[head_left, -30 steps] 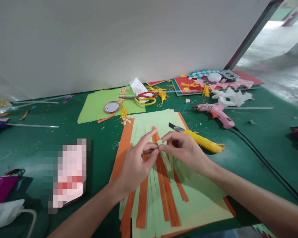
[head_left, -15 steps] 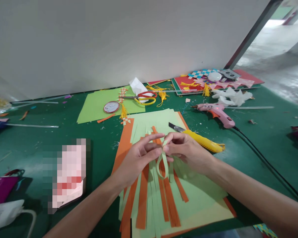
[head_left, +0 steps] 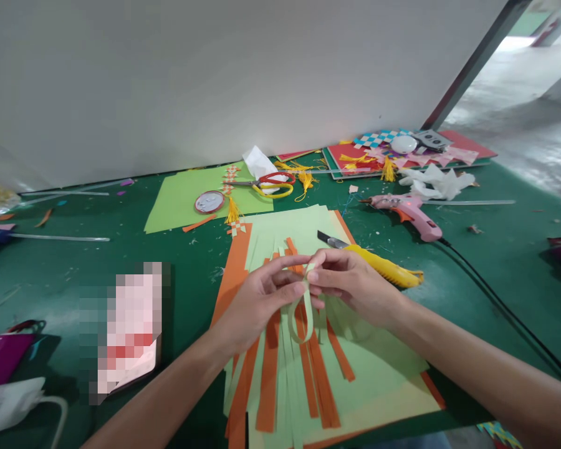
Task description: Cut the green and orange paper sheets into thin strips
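A pale green paper strip (head_left: 309, 319) is bent into a hanging loop, its ends pinched between my hands. My right hand (head_left: 353, 279) grips the top of the strip between thumb and index finger. From the left, my left hand (head_left: 266, 293) has its thumb against the strip, fingers curled behind and index finger reaching across to the right hand. Below lie orange paper strips (head_left: 268, 399) and more pale green strips, fanned over a pale green sheet (head_left: 378, 374). A yellow utility knife (head_left: 383, 265), blade out, rests just beyond my right hand.
A pink glue gun (head_left: 409, 215) with a black cord lies at the right. Scissors (head_left: 275, 186), a round tape roll (head_left: 209, 201) and a yellow tassel (head_left: 232, 211) are at the back. A blurred-out phone (head_left: 133, 330) lies left; crumpled tissue (head_left: 437, 182) sits back right.
The loop of the pale green strip has grown a little longer and its lower end has swung slightly left. Both hands stay nearly in place, still pinching it.
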